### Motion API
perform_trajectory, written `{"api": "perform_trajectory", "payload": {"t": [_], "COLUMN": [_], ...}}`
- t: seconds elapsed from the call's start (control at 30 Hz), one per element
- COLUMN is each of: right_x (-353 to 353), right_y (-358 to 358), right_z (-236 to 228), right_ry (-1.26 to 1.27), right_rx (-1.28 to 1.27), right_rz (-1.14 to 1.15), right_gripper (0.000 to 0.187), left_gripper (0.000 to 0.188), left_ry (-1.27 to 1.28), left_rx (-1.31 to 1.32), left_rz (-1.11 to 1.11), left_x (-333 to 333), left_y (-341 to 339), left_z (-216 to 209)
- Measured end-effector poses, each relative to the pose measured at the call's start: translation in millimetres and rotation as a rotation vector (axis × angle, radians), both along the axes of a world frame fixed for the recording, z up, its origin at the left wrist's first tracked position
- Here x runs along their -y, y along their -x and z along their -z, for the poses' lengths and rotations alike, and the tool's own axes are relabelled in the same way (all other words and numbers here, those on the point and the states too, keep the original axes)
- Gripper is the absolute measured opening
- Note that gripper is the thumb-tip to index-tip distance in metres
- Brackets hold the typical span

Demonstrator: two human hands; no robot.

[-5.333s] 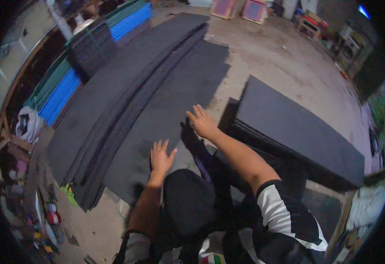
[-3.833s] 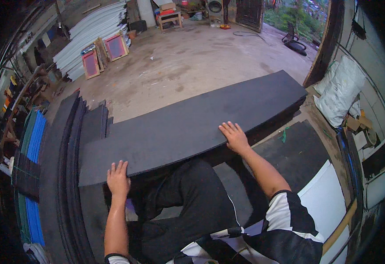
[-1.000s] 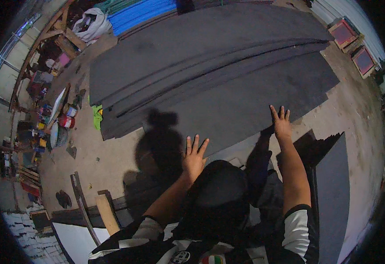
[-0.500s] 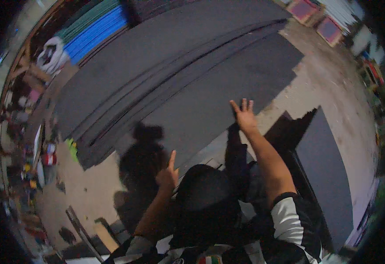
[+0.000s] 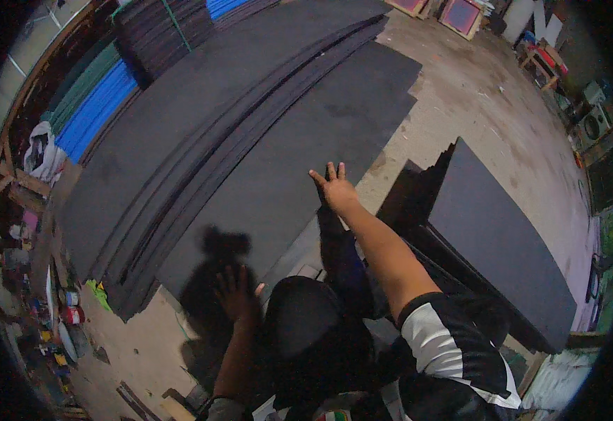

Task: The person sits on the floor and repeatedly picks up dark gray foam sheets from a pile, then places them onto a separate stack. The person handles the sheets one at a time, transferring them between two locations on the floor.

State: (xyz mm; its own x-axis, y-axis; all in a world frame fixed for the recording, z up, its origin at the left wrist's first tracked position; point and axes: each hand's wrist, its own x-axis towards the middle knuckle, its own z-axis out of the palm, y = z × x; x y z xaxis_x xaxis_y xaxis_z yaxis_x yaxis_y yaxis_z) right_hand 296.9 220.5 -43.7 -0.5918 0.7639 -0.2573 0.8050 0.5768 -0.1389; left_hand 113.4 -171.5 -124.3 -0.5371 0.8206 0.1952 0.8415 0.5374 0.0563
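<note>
Before me lies a large dark grey sheet (image 5: 285, 158), matt and flat, its material not certain. My right hand (image 5: 336, 193) rests on it by its near right edge, fingers spread and nothing held. Lower left, in the shadow cast on the sheet's near end, my left hand (image 5: 238, 298) has its fingers apart, palm down. It appears to touch the sheet, though the shade makes contact hard to judge. Beyond the sheet, similar dark sheets (image 5: 180, 116) are piled higher, with layered edges facing me.
Another stack of dark sheets (image 5: 499, 217) stands at the right, over the concrete floor (image 5: 454, 88). Blue sheets (image 5: 99, 112) and a white sack (image 5: 42, 151) are at the far left. Assorted small items (image 5: 57, 344) line the left side. A framed panel (image 5: 459, 17) is at the back.
My left hand has gone from a raised index finger to spread fingers over the sheet. My right hand stays spread on the sheet. The view has shifted, showing more of the right-hand stack.
</note>
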Motion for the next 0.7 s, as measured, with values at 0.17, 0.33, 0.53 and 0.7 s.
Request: {"api": "perform_trajectory", "payload": {"t": [0.17, 0.33, 0.53, 0.7], "right_x": [2.5, 41.7, 74.7, 108.4], "right_y": [-9.4, -40.5, -150.0, -320.5], "right_z": [-35.3, -81.0, -134.6, -149.8], "right_ry": [0.046, -0.131, -0.369, -0.254], "right_rx": [0.099, -0.105, -0.252, -0.191], "right_rz": [-0.012, -0.066, -0.081, 0.172], "right_gripper": [0.083, 0.075, 0.078, 0.098], "left_gripper": [0.088, 0.081, 0.074, 0.074], "left_ry": [0.024, 0.084, -0.145, -0.158], "left_rx": [0.259, 0.397, 0.333, 0.306], "left_rz": [0.062, 0.075, 0.588, 0.881], "left_x": [-19.6, -76.4, -185.1, -222.7], "left_y": [-10.7, -15.2, -144.6, -262.3], "left_z": [-67.7, -98.8, -189.6, -227.5]}}
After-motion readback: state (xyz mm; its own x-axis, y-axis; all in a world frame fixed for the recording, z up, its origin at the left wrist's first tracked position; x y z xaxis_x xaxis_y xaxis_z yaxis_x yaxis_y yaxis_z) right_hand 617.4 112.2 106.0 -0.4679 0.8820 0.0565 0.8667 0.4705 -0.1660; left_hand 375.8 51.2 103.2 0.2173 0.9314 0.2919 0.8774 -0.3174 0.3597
